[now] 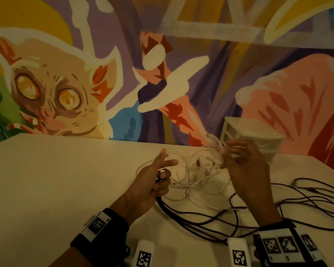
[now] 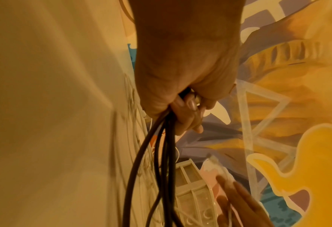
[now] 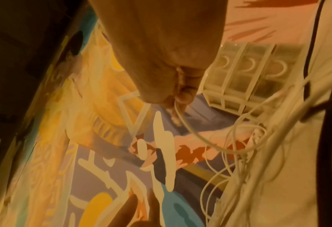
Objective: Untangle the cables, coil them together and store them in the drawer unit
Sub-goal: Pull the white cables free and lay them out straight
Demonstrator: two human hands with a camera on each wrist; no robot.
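Note:
A tangle of thin white cables (image 1: 199,174) lies on the white table (image 1: 66,180), crossed by long dark cables (image 1: 239,209) that spread to the right. My left hand (image 1: 158,176) grips a bundle of dark cable strands (image 2: 161,161) with its lower fingers curled, while the thumb and forefinger point forward. My right hand (image 1: 237,160) is raised over the tangle and pinches a white cable (image 3: 182,121) between fingertips. The small white drawer unit (image 1: 253,139) stands just behind my right hand, with its drawers shut (image 3: 250,73).
A painted mural wall (image 1: 162,74) runs along the table's far edge. Two white tagged markers (image 1: 143,255) (image 1: 238,253) lie at the table's near edge. The left half of the table (image 1: 46,170) is bare.

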